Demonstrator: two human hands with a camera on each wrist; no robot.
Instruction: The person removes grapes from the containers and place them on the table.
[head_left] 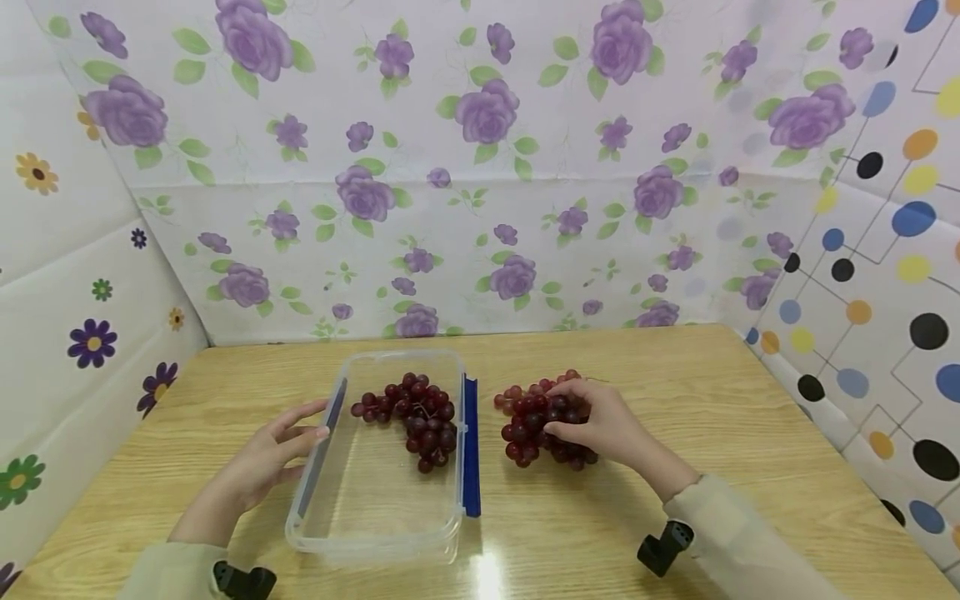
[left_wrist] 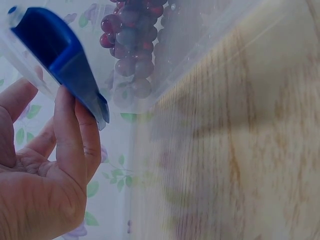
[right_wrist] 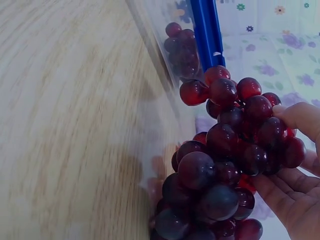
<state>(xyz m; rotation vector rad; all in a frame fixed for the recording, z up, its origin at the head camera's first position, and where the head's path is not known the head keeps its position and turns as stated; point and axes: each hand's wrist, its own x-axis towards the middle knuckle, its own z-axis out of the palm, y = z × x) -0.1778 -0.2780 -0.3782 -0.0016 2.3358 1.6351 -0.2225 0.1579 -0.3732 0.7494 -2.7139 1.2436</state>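
Note:
A clear plastic container (head_left: 375, 518) with blue side flaps stands on the table. Inside, toward its right side, lies a dark red bunch of grapes (head_left: 431, 433). My left hand (head_left: 258, 458) is at the container's left wall; its fingers touch the outside of the blue flap (left_wrist: 82, 80) there, and the thumb tip is at the rim. To the container's right, my right hand (head_left: 603, 421) holds a bunch of grapes (right_wrist: 235, 130) between thumb and fingers. Lighter red grapes (head_left: 517, 396) show behind it; whether they are a separate bunch I cannot tell.
The wooden table (head_left: 675, 375) reaches back to a wall covering with purple flowers (head_left: 487, 112). Patterned sheets hang on both sides. On the container's right, a blue flap (head_left: 471, 450) hangs open between it and the grapes by my right hand.

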